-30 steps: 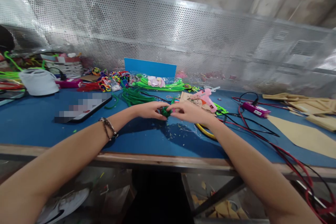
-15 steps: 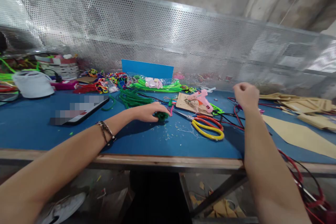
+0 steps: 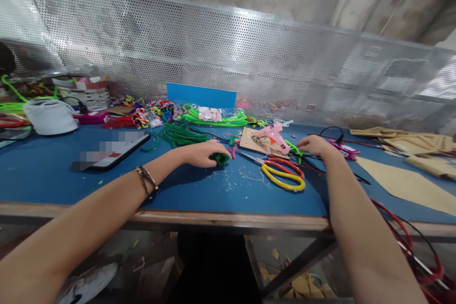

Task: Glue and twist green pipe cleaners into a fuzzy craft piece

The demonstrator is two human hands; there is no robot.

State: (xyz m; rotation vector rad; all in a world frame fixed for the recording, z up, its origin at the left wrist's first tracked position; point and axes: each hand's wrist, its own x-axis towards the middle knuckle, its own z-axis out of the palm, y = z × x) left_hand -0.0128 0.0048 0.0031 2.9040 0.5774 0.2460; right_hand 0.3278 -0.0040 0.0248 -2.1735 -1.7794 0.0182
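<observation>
Pinning the coiled green wad (image 3: 220, 157) to the blue bench (image 3: 53, 166) with my left grip (image 3: 203, 152) curled over it, I judge the piece part-made, since my right grip (image 3: 313, 145) rests loosely spread and empty beside the glue gun (image 3: 273, 134), scissors (image 3: 283, 174) lying untouched.

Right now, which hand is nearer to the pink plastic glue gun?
Right. The right hand lies just right of the pink plastic glue gun, not touching it. The left hand rests farther off to its left, closed on a dark green fuzzy bundle.
</observation>
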